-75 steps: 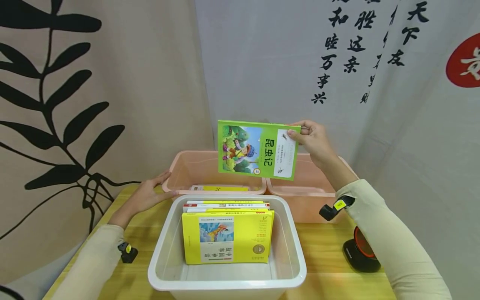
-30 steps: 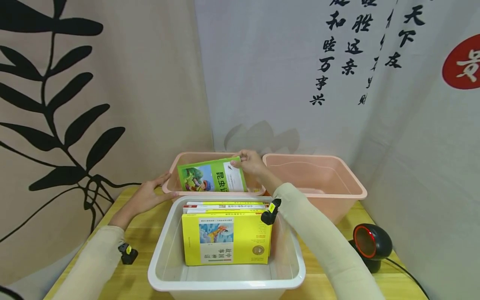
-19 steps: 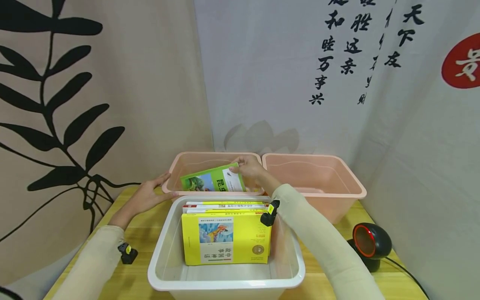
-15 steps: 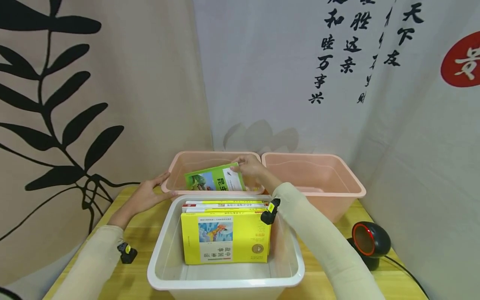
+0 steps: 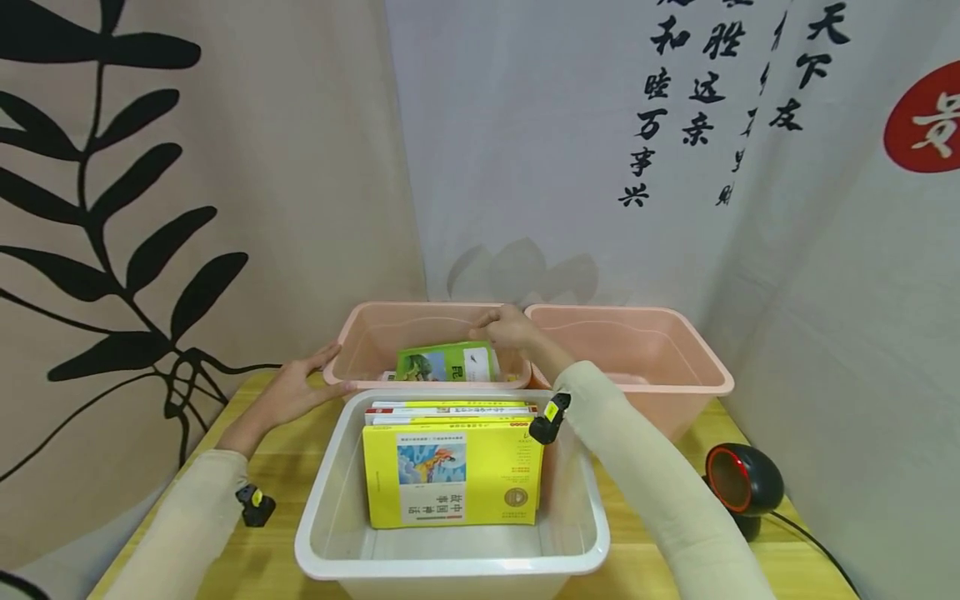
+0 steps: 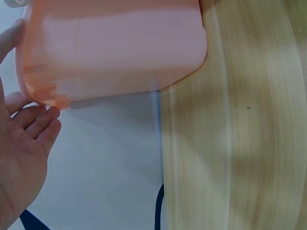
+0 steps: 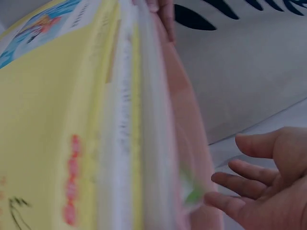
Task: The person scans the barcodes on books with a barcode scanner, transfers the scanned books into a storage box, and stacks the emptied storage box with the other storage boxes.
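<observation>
My left hand [image 5: 296, 390] holds the left end of the left pink bin [image 5: 360, 337] by its rim. In the left wrist view, the bent fingers of that hand [image 6: 29, 139] lie at the bin's edge. A green book [image 5: 442, 364] with a picture cover leans inside this bin, its lower part hidden by the near rim. Just above its upper right corner hovers my right hand [image 5: 510, 327], fingers apart from the book. In the right wrist view the right hand [image 7: 273, 179] has spread fingers and nothing between them; the green book [image 7: 192, 191] is a blur.
A white bin [image 5: 442, 568] stands in front, with several books [image 5: 453, 475] upright in it, yellow cover foremost. The right pink bin [image 5: 630, 350] adjoins the left one. A black round device [image 5: 742, 483] with a cable sits at the table's [image 5: 637, 550] right.
The right hand carried the green book from above the bins down into the left pink bin and let go of it. The left hand stayed at the bin's rim.
</observation>
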